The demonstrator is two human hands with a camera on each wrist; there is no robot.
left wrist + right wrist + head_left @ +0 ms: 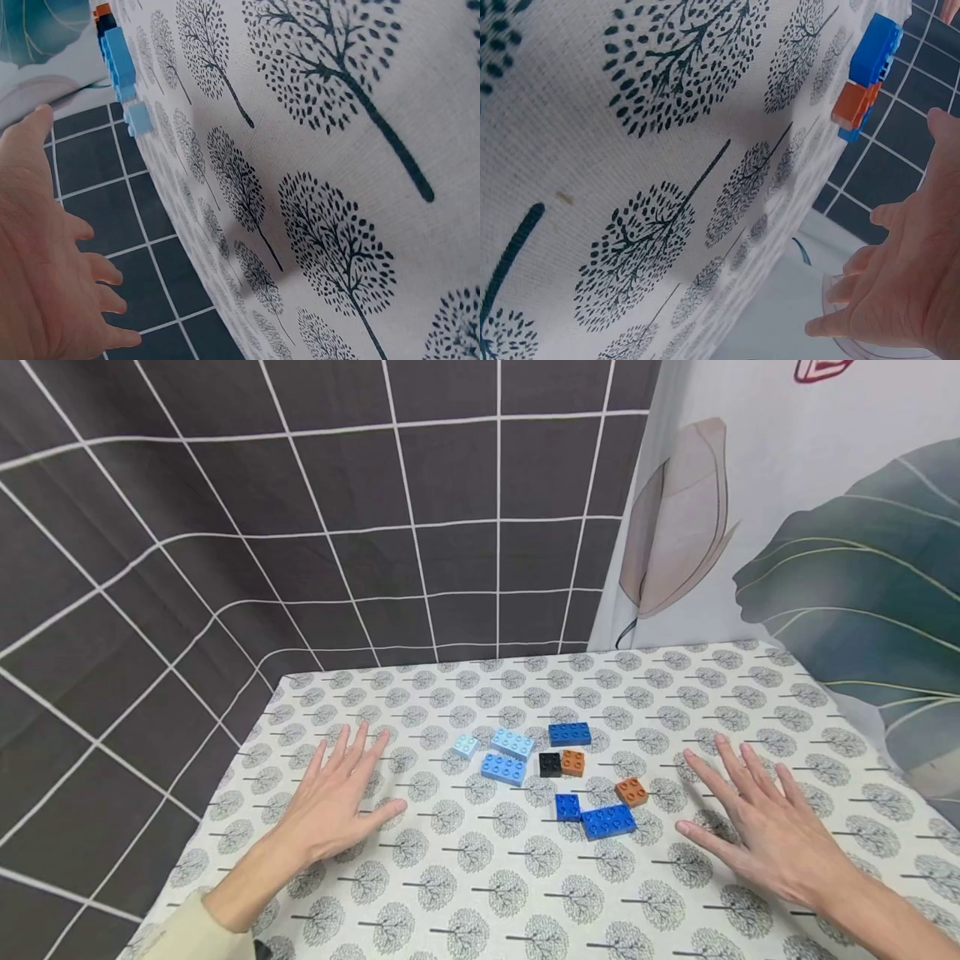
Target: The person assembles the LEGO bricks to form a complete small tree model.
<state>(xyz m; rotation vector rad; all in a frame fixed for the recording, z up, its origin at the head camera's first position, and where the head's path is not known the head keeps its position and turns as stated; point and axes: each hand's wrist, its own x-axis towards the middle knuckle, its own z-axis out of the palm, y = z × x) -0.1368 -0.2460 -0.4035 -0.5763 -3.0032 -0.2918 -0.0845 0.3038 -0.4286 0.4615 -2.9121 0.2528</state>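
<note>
Fingers spread, the left hand point(330, 806) is held over the cloth, left of the toy building bricks, holding nothing. On the other side the right hand point(772, 827) is spread the same way, also without anything in it. Nearest the left hand lie a small pale blue brick point(465, 746) and two longer light blue bricks, one point(512, 742) behind the other point(503, 769). A black brick point(550, 765) sits beside an orange-brown brick point(573, 763), with a long blue brick point(569, 733) behind. Closest to the right hand are another orange-brown brick point(632, 792), a long blue brick point(608, 821) and a small blue brick point(567, 807).
A white cloth with a tree print point(450, 885) covers the table. Behind and to the left hangs a dark curtain with white grid lines point(337, 527). At the back right is a pale curtain with large leaf shapes point(862, 552).
</note>
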